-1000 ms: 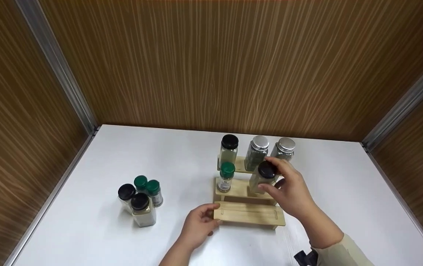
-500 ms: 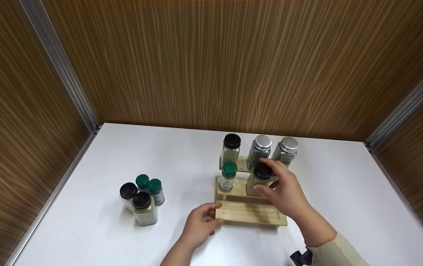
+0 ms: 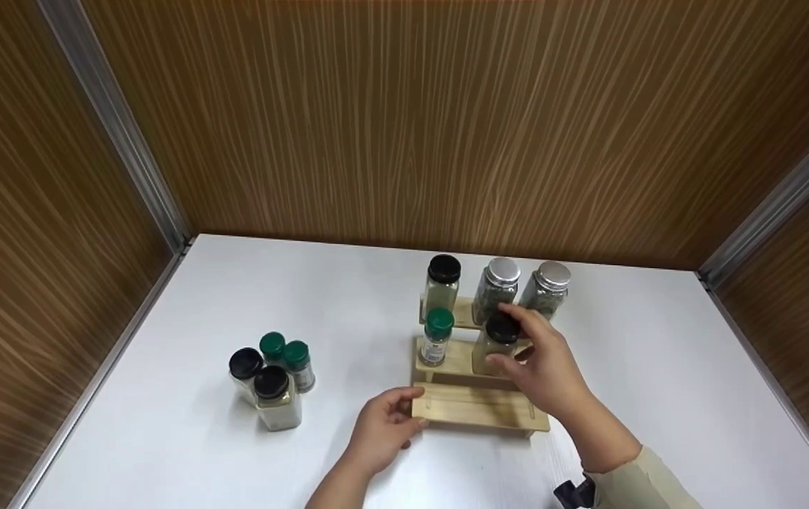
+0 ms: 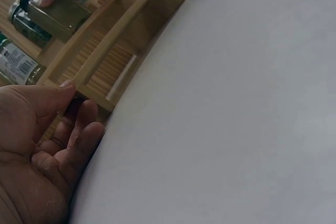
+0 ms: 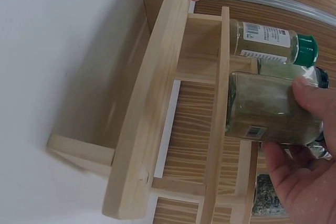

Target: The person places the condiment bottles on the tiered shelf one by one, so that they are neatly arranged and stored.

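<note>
Head view. The right hand pinches the black-capped jar between thumb and fingertips at the cap and shoulder. Against the view one second earlier, the jar has moved down and slightly toward 9 o'clock and now stands upright on the middle step of the stepped wooden rack, at 3 o'clock of the small green-capped jar; this suggests the placing is nearly complete, with only the release outstanding. The left hand has not shifted: thumb and curled fingers grip the lowest step's end at 9 o'clock, bracing the rack.

Materials: the rack is pale, unfinished wood with visible grain, three flat slats on side supports (right wrist view). The held jar is clear, square-sided glass or plastic holding a fine pale-green powder, with a barcode label. On the top step stand one black-capped jar and two round metal-capped jars. Four more jars cluster on the smooth white counter at 9 o'clock, well apart from the rack.
</note>
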`<state>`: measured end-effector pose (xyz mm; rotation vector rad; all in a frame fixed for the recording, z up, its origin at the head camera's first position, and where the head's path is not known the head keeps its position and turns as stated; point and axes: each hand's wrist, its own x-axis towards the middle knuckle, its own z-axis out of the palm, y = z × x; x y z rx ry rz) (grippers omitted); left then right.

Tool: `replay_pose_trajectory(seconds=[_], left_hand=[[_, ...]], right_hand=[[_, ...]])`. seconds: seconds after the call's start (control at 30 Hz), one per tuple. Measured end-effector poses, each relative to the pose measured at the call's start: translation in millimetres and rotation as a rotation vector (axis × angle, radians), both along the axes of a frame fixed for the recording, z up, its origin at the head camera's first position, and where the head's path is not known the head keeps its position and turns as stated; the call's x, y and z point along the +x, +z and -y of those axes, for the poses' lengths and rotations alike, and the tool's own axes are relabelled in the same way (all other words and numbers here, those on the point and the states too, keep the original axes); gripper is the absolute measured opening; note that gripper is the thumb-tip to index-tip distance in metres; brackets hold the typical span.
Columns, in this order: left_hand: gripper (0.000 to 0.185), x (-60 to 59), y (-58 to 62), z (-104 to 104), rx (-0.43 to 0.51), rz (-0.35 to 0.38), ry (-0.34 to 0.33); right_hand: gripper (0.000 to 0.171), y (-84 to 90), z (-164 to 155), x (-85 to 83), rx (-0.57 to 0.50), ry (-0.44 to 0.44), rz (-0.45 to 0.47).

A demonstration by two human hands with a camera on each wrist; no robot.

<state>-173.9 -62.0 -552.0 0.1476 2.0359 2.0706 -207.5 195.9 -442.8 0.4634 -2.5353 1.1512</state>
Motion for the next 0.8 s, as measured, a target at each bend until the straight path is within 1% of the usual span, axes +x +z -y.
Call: replay_pose_trajectory(seconds=[0.2,0.27,0.37,0.47,0.53,0.6,0.67,0.7,0.73,0.8], left_hand=[[0.046,0.0,-0.5,0,-0.003,-0.003,0.008],[0.045,0.5,-1.2,-1,0.002,-0.011,0.009],[0.044,1.3,-1.3,-1,0.009,-0.01,0.003],[0.043,1.5,-1.1,-2,0.019,-0.015,-0.005],[0.043,1.1,-0.7,-2,0.018,-0.018,-0.005],[0.043,1.1,-0.4,-2,0.02,-0.023,-0.001],[0.043,1.2,-0.1,-2,0.017,-0.023,0.004],[0.043,1.2,-0.4,-1,0.014,-0.021,0.006],[0.044,1.4,-0.5,-1,0.012,-0.019,0.007],[0.044,1.4,-1.2,0,0.012,-0.015,0.009]], right_hand=[[0.074,-0.1,1,0.9,0.019,0.006,-0.025],[0.078,-1.1,0,1.9,0.034,0.007,-0.037],[0.084,-2.9,-5,6.2,0.042,0.001,-0.085],[0.085,-4.5,-13,15.2,0.003,-0.032,-0.163],[0.079,-7.0,-21,22.7,-0.046,-0.072,-0.2],[0.071,-12.2,-29,29.5,-0.089,-0.126,-0.207],[0.064,-19.3,-37,36.5,-0.113,-0.184,-0.153],[0.06,-23.0,-41,39.8,-0.122,-0.209,-0.103],[0.057,-26.7,-45,43.2,-0.126,-0.222,-0.043],[0.054,-33.9,-53,48.8,-0.124,-0.229,0.111]])
